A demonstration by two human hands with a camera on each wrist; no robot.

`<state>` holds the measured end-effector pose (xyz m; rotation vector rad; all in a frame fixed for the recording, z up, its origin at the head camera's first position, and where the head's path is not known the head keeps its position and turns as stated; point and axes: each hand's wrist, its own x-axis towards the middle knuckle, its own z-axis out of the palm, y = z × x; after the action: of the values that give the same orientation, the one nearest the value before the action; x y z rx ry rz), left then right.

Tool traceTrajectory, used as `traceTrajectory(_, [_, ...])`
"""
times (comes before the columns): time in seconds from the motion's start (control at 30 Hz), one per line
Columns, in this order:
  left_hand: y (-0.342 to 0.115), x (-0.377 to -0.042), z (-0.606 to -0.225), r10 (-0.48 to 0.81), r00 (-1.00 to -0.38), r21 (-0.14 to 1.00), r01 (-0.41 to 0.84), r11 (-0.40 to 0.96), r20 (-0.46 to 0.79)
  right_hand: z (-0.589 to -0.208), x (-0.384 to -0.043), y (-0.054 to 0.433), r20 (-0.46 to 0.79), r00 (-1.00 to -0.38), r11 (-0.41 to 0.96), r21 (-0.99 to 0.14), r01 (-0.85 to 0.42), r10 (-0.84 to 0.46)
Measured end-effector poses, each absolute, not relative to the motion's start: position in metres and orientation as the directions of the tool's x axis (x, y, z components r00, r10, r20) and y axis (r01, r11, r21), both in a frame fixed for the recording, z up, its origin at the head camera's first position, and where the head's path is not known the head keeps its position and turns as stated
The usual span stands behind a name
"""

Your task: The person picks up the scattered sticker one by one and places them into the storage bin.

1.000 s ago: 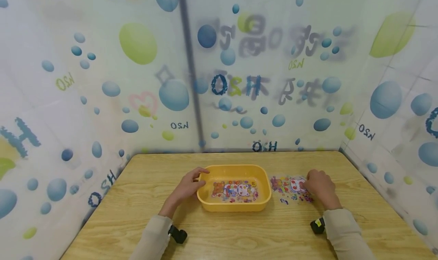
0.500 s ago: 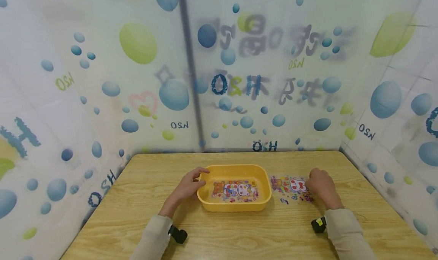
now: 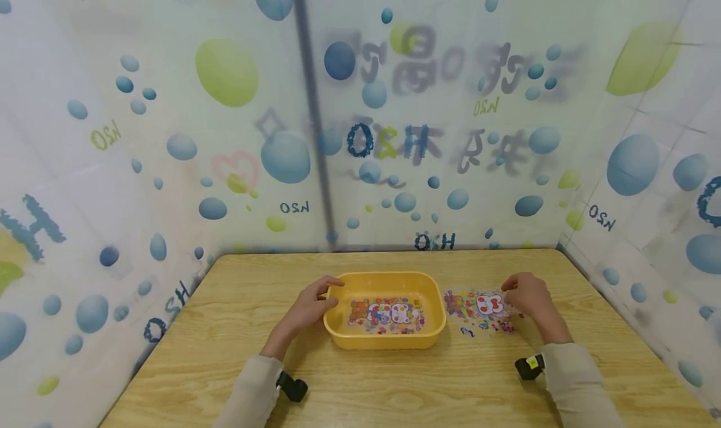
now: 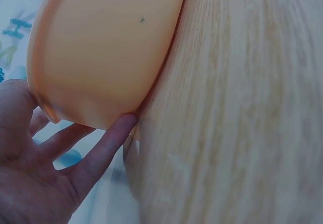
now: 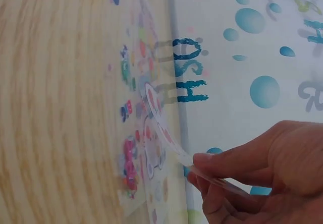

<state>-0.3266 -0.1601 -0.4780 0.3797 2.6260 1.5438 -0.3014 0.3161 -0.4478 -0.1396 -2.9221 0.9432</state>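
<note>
My left hand (image 3: pixel 310 303) grips the left end of a yellow plastic basin (image 3: pixel 385 341), with fingertips over its rim. In the left wrist view, one finger (image 4: pixel 108 141) of that hand touches the basin's outer wall close to the wood. Cartoon animal stickers (image 3: pixel 388 315) cover part of the basin's floor. To the right of the basin lies a clear sheet (image 3: pixel 479 312) bearing colourful cartoon pictures. My right hand (image 3: pixel 529 296) is at the sheet's right end. Between thumb and fingers it pinches a white-edged sticker (image 5: pixel 165 128), which curves up off the sheet in the right wrist view.
A wood-grain table (image 3: pixel 405 390) carries everything. Small dark sticker pieces (image 3: pixel 467 332) lie near the sheet's front edge. A curtain (image 3: pixel 462 165) printed with blue and green drops stands behind the table and along both sides.
My right hand has shifted slightly to the right and turned, so its thumb and fingertips now show at the sheet. The left hand and the basin have stayed in place.
</note>
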Motion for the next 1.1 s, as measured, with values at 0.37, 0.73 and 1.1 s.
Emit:
traceTrajectory(0.37, [-0.161, -0.326, -0.478, 0.261, -0.964, 0.884, 0.169, 0.435, 0.056, -0.435, -0.300, 0.326, 0.038, -0.997, 0.790, -0.613, 0.026, 0.062])
traceTrajectory(0.73, [-0.161, -0.326, -0.477, 0.272, -0.960, 0.879, 0.183, 0.440, 0.063, -0.423, -0.293, 0.330, 0.067, -0.995, 0.701, -0.713, 0.006, 0.076])
traceTrajectory(1.1, [-0.161, -0.327, -0.479, 0.265, -0.963, 0.884, 0.172, 0.434, 0.057, -0.415, -0.288, 0.328, 0.129, -0.986, 0.687, -0.727, -0.021, 0.106])
